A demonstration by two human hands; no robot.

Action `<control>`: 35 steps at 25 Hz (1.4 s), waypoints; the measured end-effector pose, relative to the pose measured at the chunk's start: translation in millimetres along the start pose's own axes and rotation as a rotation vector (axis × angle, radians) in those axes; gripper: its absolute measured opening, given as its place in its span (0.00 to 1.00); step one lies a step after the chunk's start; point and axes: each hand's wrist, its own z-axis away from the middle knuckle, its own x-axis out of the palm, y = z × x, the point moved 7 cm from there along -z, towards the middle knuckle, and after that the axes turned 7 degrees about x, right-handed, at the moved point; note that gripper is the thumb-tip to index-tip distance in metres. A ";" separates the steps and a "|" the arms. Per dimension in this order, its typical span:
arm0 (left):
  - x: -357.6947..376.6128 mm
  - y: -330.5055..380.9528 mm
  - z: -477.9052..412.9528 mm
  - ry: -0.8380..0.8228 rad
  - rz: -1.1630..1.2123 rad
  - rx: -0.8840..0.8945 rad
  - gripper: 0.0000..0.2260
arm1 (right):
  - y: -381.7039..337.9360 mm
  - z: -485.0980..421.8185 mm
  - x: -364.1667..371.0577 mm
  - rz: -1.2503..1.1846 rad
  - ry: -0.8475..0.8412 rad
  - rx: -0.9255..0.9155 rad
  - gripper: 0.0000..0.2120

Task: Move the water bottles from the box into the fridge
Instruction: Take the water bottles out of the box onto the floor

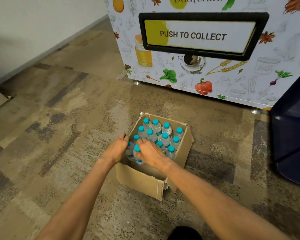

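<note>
Cabinet (215,80) marked PUSH TO COLLECT stands behind; no open fridge is visible. Box (139,179) sits on the floor, water bottles (157,127) upright and nearly filling it, so the task looks barely started. Left hand (117,149) curls round the corner bottle (130,151); right hand (151,153) grips the next bottle (138,159).

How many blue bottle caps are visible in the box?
13, all in the cardboard box: four caps in the far row, four in the next, three nearer, and two on bottles held by the left hand and right hand. The hands may hide more.
</note>
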 end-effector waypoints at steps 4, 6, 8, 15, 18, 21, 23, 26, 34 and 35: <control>-67.7 26.2 -3.5 0.116 0.016 0.083 0.13 | 4.2 20.2 -68.0 -0.104 0.122 -0.017 0.14; -94.1 48.3 -10.8 0.173 0.050 0.116 0.12 | 18.1 30.0 -99.7 -0.130 0.178 -0.002 0.13; -112.2 76.7 -21.9 0.208 0.066 0.152 0.11 | 39.6 41.0 -129.8 -0.149 0.206 0.019 0.13; -116.2 176.7 -76.1 0.212 0.126 0.218 0.12 | 153.5 81.3 -176.5 -0.076 0.194 0.216 0.15; -93.3 212.8 -101.6 0.173 0.163 0.248 0.12 | 200.3 94.2 -167.6 -0.050 0.168 0.318 0.16; -58.4 238.1 -124.5 0.094 0.159 0.257 0.11 | 235.6 103.4 -142.6 -0.015 0.108 0.393 0.15; -30.5 250.2 -136.8 0.034 0.137 0.269 0.10 | 254.9 107.5 -122.1 -0.003 0.068 0.428 0.14; 6.6 260.6 -146.3 -0.042 0.090 0.276 0.09 | 274.5 112.0 -92.5 0.003 0.009 0.461 0.14; 72.2 266.4 -149.3 -0.106 0.095 0.300 0.11 | 292.7 120.8 -41.6 -0.025 -0.016 0.476 0.15; 74.7 266.8 -149.9 -0.102 0.103 0.303 0.12 | 292.2 119.5 -41.2 -0.031 -0.004 0.475 0.15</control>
